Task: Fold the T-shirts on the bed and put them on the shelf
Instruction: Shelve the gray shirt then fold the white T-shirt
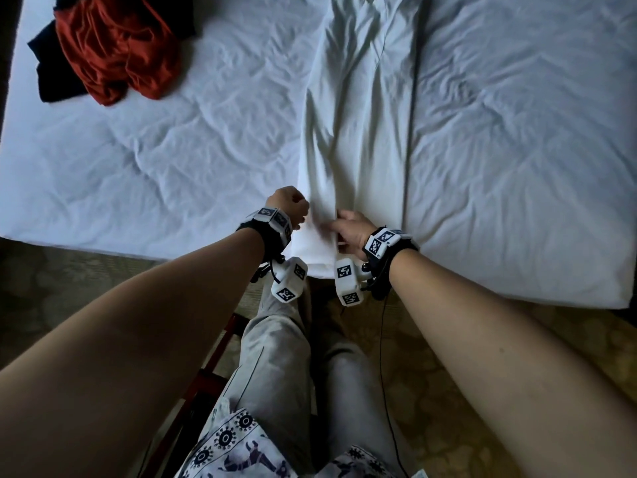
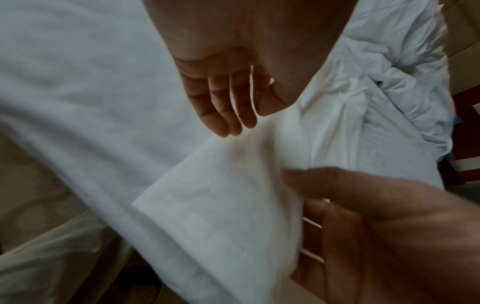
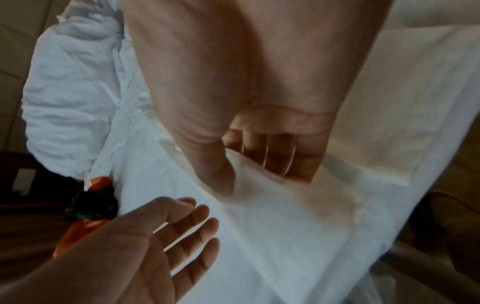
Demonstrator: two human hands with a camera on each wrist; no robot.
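A white T-shirt (image 1: 358,132), folded into a long narrow strip, runs down the bed (image 1: 172,150) to its near edge. My right hand (image 1: 346,225) pinches the shirt's near end; in the right wrist view the cloth (image 3: 285,236) passes between thumb and fingers (image 3: 298,164). My left hand (image 1: 291,201) is at the strip's left edge, palm showing and fingers loosely spread (image 3: 187,226), holding nothing. In the left wrist view its fingertips (image 2: 226,123) hang just above the shirt (image 2: 221,216), with the right thumb (image 2: 306,176) on top of the cloth.
A heap of red and black garments (image 1: 117,50) lies at the bed's far left corner. A crumpled white duvet (image 2: 389,82) is bunched beyond the shirt. A dark red wooden frame (image 1: 213,367) stands by my legs. Patterned carpet (image 1: 482,357) lies below the bed edge.
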